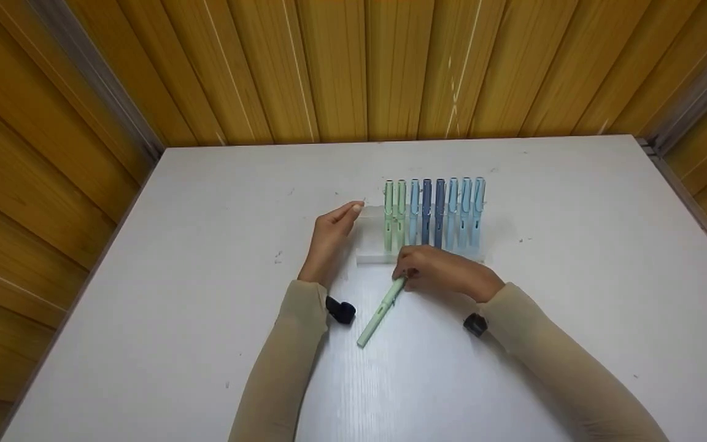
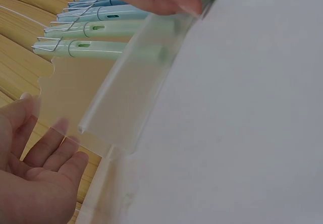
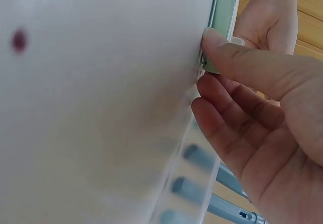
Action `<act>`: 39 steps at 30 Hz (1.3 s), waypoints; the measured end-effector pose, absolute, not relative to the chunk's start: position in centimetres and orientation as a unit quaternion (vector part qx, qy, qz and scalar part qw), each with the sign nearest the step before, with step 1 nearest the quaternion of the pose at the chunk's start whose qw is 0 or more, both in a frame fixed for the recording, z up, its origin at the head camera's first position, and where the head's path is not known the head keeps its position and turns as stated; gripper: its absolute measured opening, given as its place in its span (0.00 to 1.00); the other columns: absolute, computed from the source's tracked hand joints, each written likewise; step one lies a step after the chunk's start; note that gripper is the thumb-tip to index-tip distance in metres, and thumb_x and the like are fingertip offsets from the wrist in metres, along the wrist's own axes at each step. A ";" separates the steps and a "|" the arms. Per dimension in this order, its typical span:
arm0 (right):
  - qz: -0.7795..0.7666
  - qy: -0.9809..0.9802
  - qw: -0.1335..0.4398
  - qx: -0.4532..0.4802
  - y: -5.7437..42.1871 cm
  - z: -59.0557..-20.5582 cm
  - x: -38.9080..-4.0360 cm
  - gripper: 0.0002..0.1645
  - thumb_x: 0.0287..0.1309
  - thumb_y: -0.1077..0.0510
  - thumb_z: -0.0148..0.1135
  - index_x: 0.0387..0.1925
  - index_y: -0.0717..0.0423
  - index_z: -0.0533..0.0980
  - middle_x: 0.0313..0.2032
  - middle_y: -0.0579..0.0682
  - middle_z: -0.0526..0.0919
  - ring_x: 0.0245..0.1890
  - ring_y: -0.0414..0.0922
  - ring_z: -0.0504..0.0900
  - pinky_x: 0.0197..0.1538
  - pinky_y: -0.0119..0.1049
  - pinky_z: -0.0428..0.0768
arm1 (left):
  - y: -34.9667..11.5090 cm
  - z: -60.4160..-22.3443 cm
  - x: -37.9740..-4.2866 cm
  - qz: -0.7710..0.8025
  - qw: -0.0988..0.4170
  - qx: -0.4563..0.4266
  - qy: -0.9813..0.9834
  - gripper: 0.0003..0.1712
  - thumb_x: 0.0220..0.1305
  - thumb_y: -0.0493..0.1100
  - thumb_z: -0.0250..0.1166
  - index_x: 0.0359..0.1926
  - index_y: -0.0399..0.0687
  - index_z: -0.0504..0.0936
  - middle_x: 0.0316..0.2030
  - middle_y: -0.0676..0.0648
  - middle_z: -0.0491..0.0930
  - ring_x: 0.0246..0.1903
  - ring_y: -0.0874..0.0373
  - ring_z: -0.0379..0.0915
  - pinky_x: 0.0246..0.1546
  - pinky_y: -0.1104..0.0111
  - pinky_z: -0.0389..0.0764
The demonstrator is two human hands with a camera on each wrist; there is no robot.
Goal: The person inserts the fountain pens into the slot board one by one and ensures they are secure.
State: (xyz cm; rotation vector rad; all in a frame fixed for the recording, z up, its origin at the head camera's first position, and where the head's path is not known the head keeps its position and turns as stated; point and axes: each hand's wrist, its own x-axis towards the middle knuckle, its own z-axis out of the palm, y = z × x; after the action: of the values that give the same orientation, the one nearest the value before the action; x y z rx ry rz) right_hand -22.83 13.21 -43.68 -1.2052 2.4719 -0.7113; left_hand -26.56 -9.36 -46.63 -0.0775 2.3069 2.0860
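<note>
My left hand (image 1: 331, 230) pinches the left edge of a clear pen stand (image 1: 373, 259); in the left wrist view its thumb and fingers sit on either side of the see-through panel (image 2: 75, 95). In front of the stand, my right hand (image 1: 445, 270) holds a light green pen (image 1: 381, 312) by its clip end between thumb and fingers. The pen's other end points toward me, low over the table. Two green pens (image 1: 388, 215) stand upright in the rack, then a light blue pen (image 1: 414, 212), two dark blue pens (image 1: 433, 212) and several light blue ones (image 1: 465, 212).
The stand rests on a white table (image 1: 206, 245) with small dark marks. Wood-patterned panels (image 1: 329, 67) rise behind and at the sides. A black wrist device (image 1: 341, 310) hangs at the left cuff, and another (image 1: 475, 325) at the right.
</note>
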 end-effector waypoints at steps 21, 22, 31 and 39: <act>-0.368 0.822 0.235 -0.365 14.7 -44.2 -24.5 0.16 0.58 0.59 0.66 0.49 0.52 0.82 0.45 0.48 0.84 0.42 0.42 0.80 0.52 0.37 0.81 | -9.2 -46.6 -26.6 0.662 0.010 -0.026 0.749 0.22 0.65 0.60 0.60 0.55 0.57 0.82 0.60 0.54 0.77 0.64 0.58 0.68 0.65 0.62 0.69; -0.379 0.818 0.238 -0.361 14.8 -44.3 -24.6 0.16 0.58 0.58 0.67 0.49 0.52 0.82 0.45 0.49 0.84 0.42 0.43 0.80 0.53 0.38 0.81 | -9.2 -46.6 -26.6 0.664 0.009 -0.024 0.747 0.22 0.65 0.60 0.60 0.55 0.57 0.82 0.60 0.54 0.77 0.64 0.58 0.68 0.65 0.62 0.69; -0.448 0.805 0.257 -0.292 15.1 -44.8 -25.1 0.19 0.56 0.51 0.68 0.49 0.53 0.82 0.43 0.49 0.85 0.40 0.43 0.79 0.45 0.30 0.78 | -9.3 -46.5 -26.4 0.669 0.005 -0.017 0.743 0.22 0.66 0.58 0.60 0.55 0.55 0.82 0.59 0.53 0.77 0.64 0.58 0.68 0.64 0.63 0.70; -0.504 0.787 0.254 -0.249 15.1 -44.5 -25.0 0.24 0.53 0.50 0.71 0.51 0.56 0.80 0.48 0.54 0.83 0.44 0.44 0.77 0.46 0.30 0.76 | -9.3 -46.5 -26.5 0.669 0.007 -0.019 0.743 0.22 0.65 0.59 0.60 0.55 0.57 0.82 0.60 0.54 0.77 0.64 0.59 0.68 0.65 0.62 0.70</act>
State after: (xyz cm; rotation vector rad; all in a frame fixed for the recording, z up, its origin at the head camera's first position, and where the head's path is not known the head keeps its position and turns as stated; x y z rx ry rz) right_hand -24.99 15.12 -44.52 -0.6780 2.1383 -1.3703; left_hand -26.45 -9.25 -46.49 -0.0604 2.3244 2.0909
